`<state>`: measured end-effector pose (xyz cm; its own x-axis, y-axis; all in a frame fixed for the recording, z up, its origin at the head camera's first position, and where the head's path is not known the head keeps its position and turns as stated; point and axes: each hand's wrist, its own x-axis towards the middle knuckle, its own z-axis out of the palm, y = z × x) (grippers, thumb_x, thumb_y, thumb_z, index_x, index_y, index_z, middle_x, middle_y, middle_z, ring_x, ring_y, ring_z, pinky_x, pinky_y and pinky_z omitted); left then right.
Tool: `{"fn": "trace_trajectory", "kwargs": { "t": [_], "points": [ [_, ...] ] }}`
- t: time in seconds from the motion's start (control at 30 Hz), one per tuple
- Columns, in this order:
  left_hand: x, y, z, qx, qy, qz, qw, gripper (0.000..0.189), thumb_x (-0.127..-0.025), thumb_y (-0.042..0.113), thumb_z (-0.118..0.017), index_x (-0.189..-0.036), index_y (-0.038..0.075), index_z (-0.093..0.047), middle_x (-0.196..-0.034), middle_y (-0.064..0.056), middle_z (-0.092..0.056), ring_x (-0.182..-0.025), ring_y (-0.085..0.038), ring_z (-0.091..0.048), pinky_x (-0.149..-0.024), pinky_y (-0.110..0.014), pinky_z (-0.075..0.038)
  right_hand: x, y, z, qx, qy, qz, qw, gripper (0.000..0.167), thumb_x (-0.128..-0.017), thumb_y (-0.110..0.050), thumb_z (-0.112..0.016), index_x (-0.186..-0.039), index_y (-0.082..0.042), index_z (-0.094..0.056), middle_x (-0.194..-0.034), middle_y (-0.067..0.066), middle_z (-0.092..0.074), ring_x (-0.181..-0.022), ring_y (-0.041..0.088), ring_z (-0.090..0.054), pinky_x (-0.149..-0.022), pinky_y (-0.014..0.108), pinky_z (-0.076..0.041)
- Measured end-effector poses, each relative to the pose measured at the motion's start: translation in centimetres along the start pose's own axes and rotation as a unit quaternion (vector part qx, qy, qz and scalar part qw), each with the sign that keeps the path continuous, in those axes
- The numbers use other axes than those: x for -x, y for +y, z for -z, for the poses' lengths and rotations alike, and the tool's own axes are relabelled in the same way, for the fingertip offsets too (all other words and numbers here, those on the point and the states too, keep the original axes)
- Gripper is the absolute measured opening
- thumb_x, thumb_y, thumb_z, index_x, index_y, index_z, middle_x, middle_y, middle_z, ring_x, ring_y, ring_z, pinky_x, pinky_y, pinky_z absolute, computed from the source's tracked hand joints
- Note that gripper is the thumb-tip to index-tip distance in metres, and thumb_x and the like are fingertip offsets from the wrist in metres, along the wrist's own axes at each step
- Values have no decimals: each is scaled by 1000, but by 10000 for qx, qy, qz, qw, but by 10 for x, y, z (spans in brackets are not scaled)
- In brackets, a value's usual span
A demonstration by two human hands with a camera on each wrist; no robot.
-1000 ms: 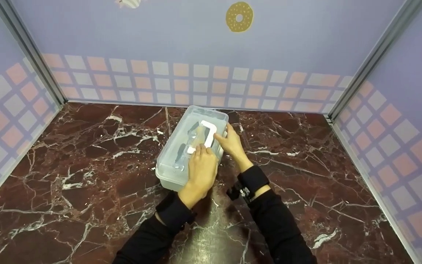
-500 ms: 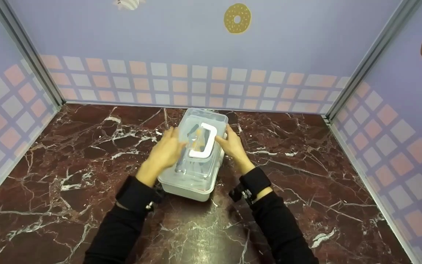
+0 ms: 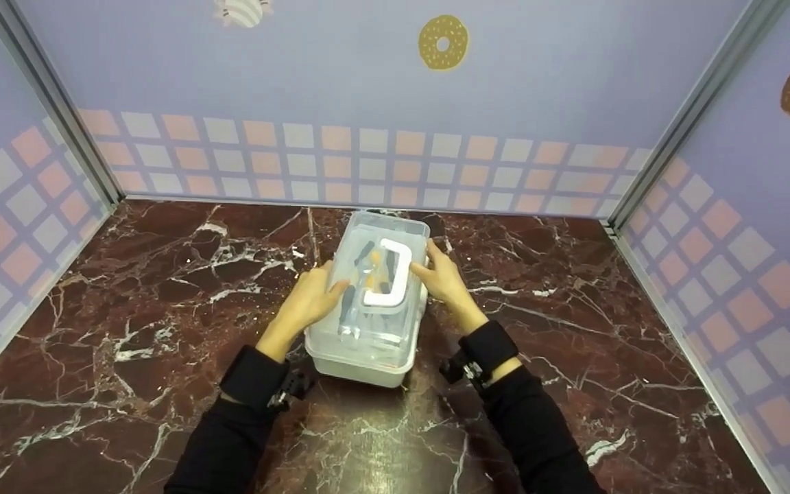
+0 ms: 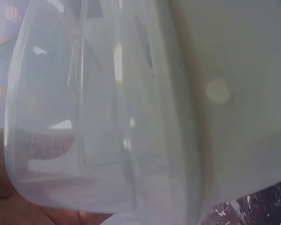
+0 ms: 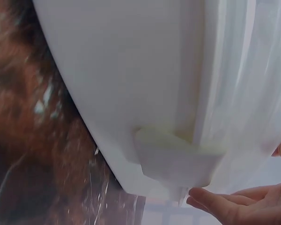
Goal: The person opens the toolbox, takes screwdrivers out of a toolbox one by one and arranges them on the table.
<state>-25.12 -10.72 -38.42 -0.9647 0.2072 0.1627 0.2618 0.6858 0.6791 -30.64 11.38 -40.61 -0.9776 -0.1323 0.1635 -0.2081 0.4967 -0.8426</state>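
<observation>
Since a second ago, the left grip has moved from the white handle to the left side of the box; marbled table below; clear lid on top; left and right grip clasp the box's opposite sides.

A pale, oblong plastic box stands upright, its clear lid on. The lid's white bracket-shaped handle lies flat; dark and orange shapes show through left of the handle, a whitish latch to its right.
</observation>
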Motion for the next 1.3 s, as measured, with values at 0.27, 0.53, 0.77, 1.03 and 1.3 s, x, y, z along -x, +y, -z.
{"fn": "trace_trajectory", "kwargs": {
  "t": [0.27, 0.53, 0.77, 1.03, 1.3],
  "points": [
    [13, 17, -18, 280, 164, 78, 9994, 45, -86, 16, -55, -123, -8, -45, -95, -24, -60, -75, -29, -62, -59, -30, -52, 10, 12, 18, -500, -410, 123, 9978, 62, -84, -3, -50, -135, 11, -18, -131, 28, -35, -114, 36, -44, -90, 37, -41],
    [25, 35, -37, 437, 228, -151, 9987, 46, -85, 15, -56, -122, -10, -43, -74, -17, -61, -54, -20, -60, -43, -21, -47, 21, 26, 39, -665, -702, 651, 9932, 59, -84, 3, -46, -135, 10, -18, -129, 29, -37, -110, 36, -47, -88, 38, -42],
    [33, 49, -50, 410, 217, -114, 9989, 47, -86, 18, -56, -117, -14, -43, -64, -9, -56, -45, -12, -53, -36, -19, -43, 27, 33, 56, -676, -1055, 805, 9888, 56, -85, 8, -43, -130, 20, -13, -134, 33, -22, -117, 43, -36, -95, 46, -33],
    [36, 57, -59, -110, 472, -205, 9986, 56, -84, 23, -59, -118, -18, -42, -59, -8, -54, -41, -11, -50, -33, -17, -39, 32, 37, 64, -812, -1190, 825, 9861, 57, -86, 6, -42, -134, 15, -12, -136, 30, -23, -118, 39, -37, -94, 42, -35],
    [37, 59, -62, -347, 689, -251, 9967, 56, -83, 26, -60, -116, -18, -45, -56, -6, -51, -40, -12, -47, -32, -18, -37, 46, 47, 61, -1296, -847, -148, 9878, 49, -95, -19, -40, -134, 8, -29, -134, 24, -35, -121, 32, -36, -98, 41, -30]
  ]
}}
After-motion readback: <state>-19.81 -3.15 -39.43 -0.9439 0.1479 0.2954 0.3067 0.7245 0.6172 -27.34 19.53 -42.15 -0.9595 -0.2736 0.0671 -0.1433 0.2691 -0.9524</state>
